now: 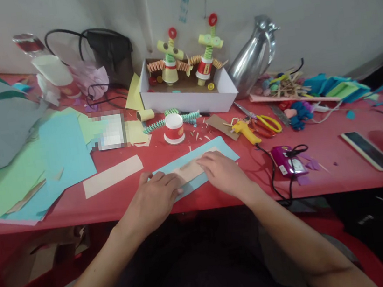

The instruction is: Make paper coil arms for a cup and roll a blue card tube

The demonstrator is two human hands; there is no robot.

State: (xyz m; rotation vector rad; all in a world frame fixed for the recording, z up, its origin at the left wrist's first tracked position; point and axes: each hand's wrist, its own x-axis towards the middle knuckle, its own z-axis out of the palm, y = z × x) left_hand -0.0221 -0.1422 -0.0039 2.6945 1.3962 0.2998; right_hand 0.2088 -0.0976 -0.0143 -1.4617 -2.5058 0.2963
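A cream paper strip [191, 169] lies on a longer light-blue paper strip [226, 148] near the table's front edge. My left hand [159, 194] rests on the left part of both papers, fingers stretched and thumb apart. On the right part of the cream strip, my right hand [224, 173] has its fingertips bunched together, pinching or pressing it; the thumb is partly hidden. Another cream strip [113, 176] lies to the left. Just beyond the papers stands a red and white paper cup [174, 129] with folded paper springs [191, 116] around it.
Behind, a white box [189, 102] holds two paper-cup figures [169, 71]. A steel jug [254, 55] stands beside it. Rightward are a yellow glue gun [246, 131], scissors [269, 124], a purple corded device [289, 161] and a phone [369, 150]. Coloured sheets [66, 141] lie left.
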